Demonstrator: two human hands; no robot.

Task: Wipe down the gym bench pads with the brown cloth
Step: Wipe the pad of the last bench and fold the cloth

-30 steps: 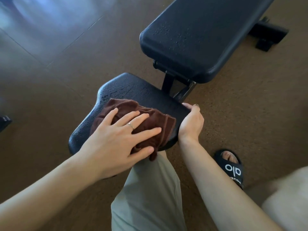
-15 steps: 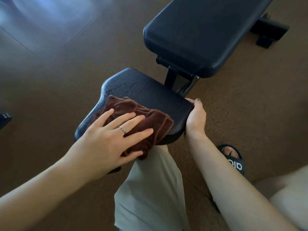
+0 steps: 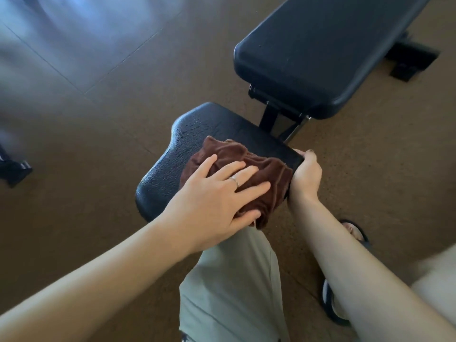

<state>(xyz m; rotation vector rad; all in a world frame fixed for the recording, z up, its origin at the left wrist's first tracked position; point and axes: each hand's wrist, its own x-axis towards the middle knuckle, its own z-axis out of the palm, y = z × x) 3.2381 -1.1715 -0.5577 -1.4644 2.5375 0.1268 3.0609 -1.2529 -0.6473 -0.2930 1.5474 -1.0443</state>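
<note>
Cloth (image 3: 246, 169) shifted rightward, reaching seat pad (image 3: 197, 129) edge.

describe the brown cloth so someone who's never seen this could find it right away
Start at the black gym bench: its long back pad lies farther off, and the smaller seat pad sits nearer the person. The brown cloth lies bunched on the seat pad's near right part, under the flat left hand. It is the only soft, crumpled thing there.

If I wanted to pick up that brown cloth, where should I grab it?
Probably the bunched folds at the far edge of the brown cloth, pinched from above. They stand up off the seat pad, and the left hand presses flat on the nearer part.
</note>
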